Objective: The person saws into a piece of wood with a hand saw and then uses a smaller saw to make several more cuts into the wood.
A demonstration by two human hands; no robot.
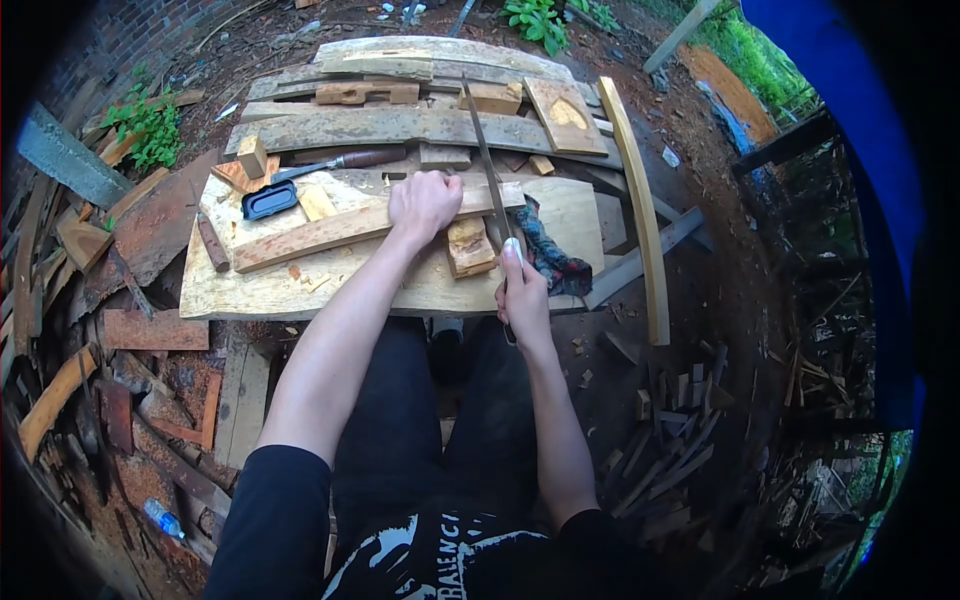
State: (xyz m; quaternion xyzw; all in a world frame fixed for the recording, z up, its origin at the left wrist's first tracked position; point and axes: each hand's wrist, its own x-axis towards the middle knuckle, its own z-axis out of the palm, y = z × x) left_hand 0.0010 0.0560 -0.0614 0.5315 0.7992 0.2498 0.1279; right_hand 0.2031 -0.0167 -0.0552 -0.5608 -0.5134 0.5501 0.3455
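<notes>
Strip of wood [340,229] lies slantwise across the pale counter [225,290]; all places here are told from this strip. The left hand [428,203] bears down on it right of its middle, fingers curled tightly over it, probably to stop it sliding. The right hand [525,295] is on the near side of its right end, fingers wrapped around the near end of a saw [488,170]; the blade crosses the strip close to that right end and points away, likely so that the teeth meet wood that is pinned. A small block [470,255] sits at the strip's near side, perhaps as a prop, though whether it reaches underneath I cannot tell. A crumpled cloth [550,250] is just beside the right end. Beyond the strip's left part is a black tray [269,200], with no contents I can make out; a bottle [163,518] lies well off to the near left, contents too small to tell
</notes>
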